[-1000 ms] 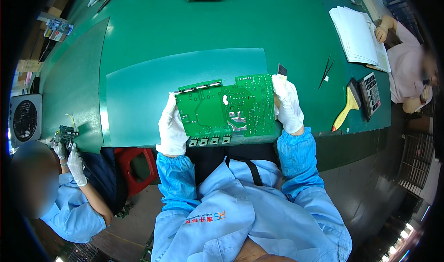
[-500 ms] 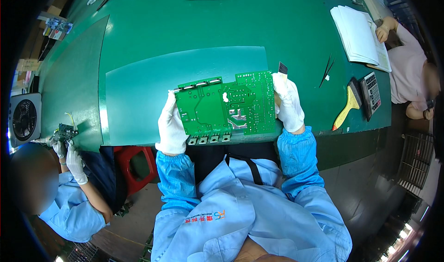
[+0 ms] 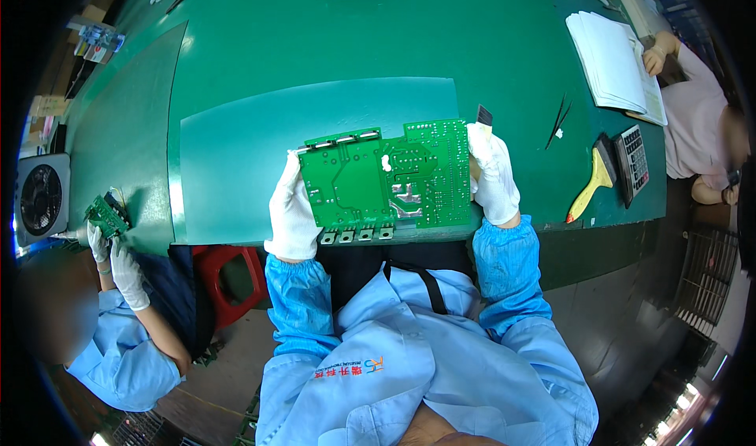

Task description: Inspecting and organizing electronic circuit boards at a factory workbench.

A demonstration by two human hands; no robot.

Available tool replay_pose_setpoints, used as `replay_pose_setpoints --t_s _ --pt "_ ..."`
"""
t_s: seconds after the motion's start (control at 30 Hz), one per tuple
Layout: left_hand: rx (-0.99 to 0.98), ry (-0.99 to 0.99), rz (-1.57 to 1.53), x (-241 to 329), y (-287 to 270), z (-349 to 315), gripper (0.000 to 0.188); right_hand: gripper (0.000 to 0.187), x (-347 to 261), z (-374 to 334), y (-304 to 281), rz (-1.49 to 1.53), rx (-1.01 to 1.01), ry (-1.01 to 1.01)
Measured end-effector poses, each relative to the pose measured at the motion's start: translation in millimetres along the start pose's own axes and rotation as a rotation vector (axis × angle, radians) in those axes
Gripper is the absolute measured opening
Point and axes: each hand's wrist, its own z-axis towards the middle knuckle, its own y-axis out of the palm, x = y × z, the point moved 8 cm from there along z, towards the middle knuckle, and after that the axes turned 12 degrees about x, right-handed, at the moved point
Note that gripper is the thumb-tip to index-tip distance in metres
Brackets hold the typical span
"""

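Head view, left grip point(image 3: 293, 219) and right grip point(image 3: 496, 180) pinching green circuit board point(image 3: 366, 180), red lettering point(image 3: 340, 372) on blue jacket point(image 3: 386, 343)

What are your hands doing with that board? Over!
Left hand, right hand: gloved, gripping opposite sides of green circuit board. Silvery patches showing. Yellow-handled brush off right, not in the way.
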Motion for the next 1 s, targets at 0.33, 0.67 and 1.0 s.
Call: replay_pose_setpoints --t_s 0.33,0.67,1.0 --pt "0.024 0.006 -0.016 0.1 -5.0 2.3 0.035 0.044 -0.6 0.2 1.0 -0.001 0.015 0.013" --pt "-0.017 0.007 -0.005 1.8 0.4 -0.2 0.037 0.039 0.0 0.0 0.3 -0.040 0.021 -0.029" --pt "-0.043 0.094 0.069 6.8 11.6 -7.8 0.040 0.042 -2.4 -1.2 1.6 -0.003 0.029 0.008"
